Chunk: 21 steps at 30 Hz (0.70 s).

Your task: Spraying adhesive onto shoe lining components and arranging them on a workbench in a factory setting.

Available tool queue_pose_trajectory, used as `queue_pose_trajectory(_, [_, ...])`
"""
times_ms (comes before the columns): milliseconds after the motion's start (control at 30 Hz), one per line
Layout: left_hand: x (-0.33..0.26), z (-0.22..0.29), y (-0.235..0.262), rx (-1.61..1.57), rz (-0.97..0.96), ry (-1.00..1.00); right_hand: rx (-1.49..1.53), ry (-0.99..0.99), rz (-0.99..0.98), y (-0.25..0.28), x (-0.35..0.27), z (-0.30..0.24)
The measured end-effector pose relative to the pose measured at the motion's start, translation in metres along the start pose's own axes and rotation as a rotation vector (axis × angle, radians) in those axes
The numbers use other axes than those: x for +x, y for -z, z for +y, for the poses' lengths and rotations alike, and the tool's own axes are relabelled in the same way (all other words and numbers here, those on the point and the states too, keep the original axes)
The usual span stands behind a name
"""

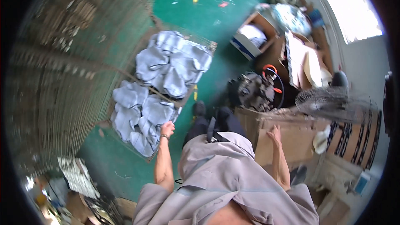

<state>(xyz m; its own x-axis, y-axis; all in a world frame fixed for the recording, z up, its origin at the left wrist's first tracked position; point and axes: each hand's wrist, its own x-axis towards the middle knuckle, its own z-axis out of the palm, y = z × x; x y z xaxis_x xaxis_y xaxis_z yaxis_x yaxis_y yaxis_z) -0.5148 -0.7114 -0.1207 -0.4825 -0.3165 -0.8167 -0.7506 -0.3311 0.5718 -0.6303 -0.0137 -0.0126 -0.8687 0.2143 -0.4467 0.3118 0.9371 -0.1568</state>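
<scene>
Grey-blue pieces (137,118) lie right by the curled fingers of your left hand (167,129); I can't tell if you're gripping anything. The fingers of your right hand (274,134) look a little apart beside the brown box (293,143), right of the middle. Those pieces are heaped loosely, left of the middle, so a hard tug could spill some onto the green floor (112,162). Farther right, a wide arm swing could bump the wire fan (318,100).

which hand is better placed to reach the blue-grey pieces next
Likely the left hand: it's at the nearer blue-grey pieces; the right hand is by the cardboard box.
</scene>
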Motion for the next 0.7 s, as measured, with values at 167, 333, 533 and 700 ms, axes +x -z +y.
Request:
queue_pose_trajectory(167, [0.038,0.072,-0.016,0.207,0.027,0.022,0.007,-0.152,-0.084,0.024,-0.009,-0.029])
queue_pose_trajectory(333, [0.047,0.086,-0.036,0.264,-0.011,0.169,0.031,-0.277,-0.180,0.035,-0.002,-0.051])
queue_pose_trajectory(533, [0.062,0.098,-0.067,0.286,-0.075,0.341,0.017,-0.327,-0.236,0.034,0.004,-0.059])
queue_pose_trajectory(700, [0.112,0.183,-0.132,0.455,-0.080,0.304,0.099,-0.410,-0.321,0.049,0.016,-0.065])
